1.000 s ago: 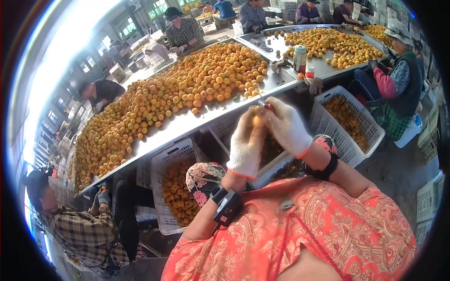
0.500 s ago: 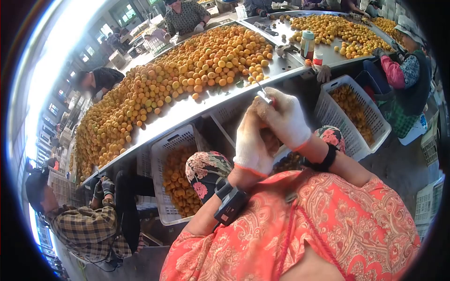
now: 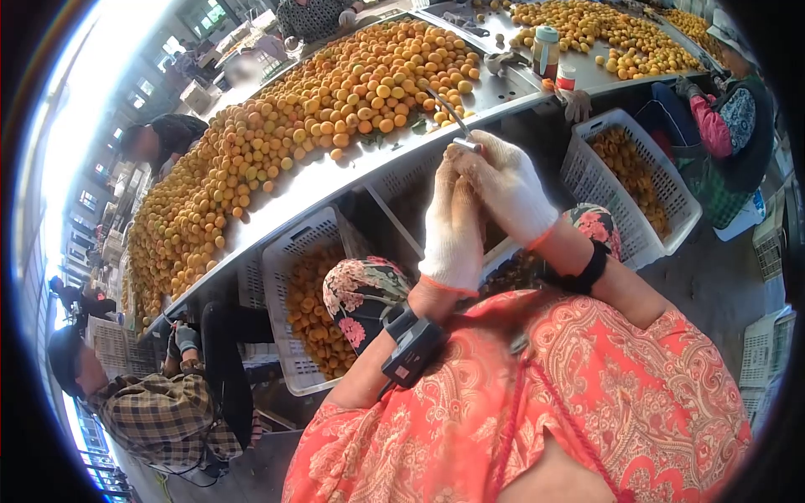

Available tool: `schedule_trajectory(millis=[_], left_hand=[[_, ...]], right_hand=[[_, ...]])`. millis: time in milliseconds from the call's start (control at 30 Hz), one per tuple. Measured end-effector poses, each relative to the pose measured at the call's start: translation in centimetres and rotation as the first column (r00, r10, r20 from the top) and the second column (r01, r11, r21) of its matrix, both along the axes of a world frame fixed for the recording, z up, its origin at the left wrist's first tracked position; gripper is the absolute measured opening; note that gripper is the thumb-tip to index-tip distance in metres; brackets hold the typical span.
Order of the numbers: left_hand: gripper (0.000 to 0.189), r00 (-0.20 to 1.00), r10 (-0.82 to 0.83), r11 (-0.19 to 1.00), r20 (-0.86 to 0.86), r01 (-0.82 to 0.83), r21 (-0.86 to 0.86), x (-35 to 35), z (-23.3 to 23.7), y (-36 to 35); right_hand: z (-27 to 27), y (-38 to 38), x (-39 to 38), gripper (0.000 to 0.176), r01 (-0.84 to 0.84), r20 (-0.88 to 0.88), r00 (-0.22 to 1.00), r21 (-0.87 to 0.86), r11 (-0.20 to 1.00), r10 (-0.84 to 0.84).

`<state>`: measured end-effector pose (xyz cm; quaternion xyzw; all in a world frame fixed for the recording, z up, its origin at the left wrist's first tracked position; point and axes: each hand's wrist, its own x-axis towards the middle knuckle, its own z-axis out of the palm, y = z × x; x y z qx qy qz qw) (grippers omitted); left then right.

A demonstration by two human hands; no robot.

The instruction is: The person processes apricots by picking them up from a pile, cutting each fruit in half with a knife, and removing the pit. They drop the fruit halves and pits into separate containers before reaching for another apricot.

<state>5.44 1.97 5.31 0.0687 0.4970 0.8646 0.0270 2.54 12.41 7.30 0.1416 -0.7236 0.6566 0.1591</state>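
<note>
Both my hands wear white knitted gloves with orange cuffs and meet in front of the fruit table. My right hand [image 3: 513,186] is closed round a thin metal tool [image 3: 453,116] with a long, slightly curved end pointing up and left over the table edge. A short silver piece [image 3: 468,146] shows at the fingertips. My left hand [image 3: 444,220] is closed and pressed against the right one; whatever lies between the fingers is hidden. Beyond them, a large heap of orange apricots [image 3: 327,109] covers the metal table [image 3: 289,199].
White crates of darker fruit stand left [image 3: 277,289] and right [image 3: 579,180] of my knees. Fruit also shows below my hands. A bottle [image 3: 545,54], a red-and-white container [image 3: 566,78] and a glove [image 3: 575,104] are at the table edge. Co-workers sit left [image 3: 159,411] and right [image 3: 729,126].
The view has shifted a little, so the table and crates sit slightly higher and further left. My hands stay together, with the tool's end tilted a bit more left.
</note>
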Motion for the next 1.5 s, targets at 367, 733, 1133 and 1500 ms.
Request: schedule_trajectory(millis=[367,733,1133,1500], left_hand=[[0.043,0.832,-0.211,0.955,0.512,0.063,0.291,1.8,1.6,-1.0],[0.037,0.760,-0.221,0.948,0.611,0.022,0.316,2.6,2.7,-0.9],[0.020,0.936,-0.201,0.969,0.289,0.146,0.201,2.0,1.5,-1.9],[0.031,0.995,0.007,0.969,-0.096,-0.031,-0.243,1.1,-0.1,-1.0]], right_hand=[[0.1,-1.1,1.1,0.019,0.146,-0.193,0.978,0.333,0.932,-0.084],[-0.1,-0.6,1.5,0.025,0.108,-0.242,0.970,0.425,0.899,-0.002],[0.5,1.5,3.0,0.019,-0.248,0.176,0.953,-0.014,0.969,0.246],[0.1,1.3,2.3,0.022,-0.260,0.234,0.909,-0.326,0.909,0.344]])
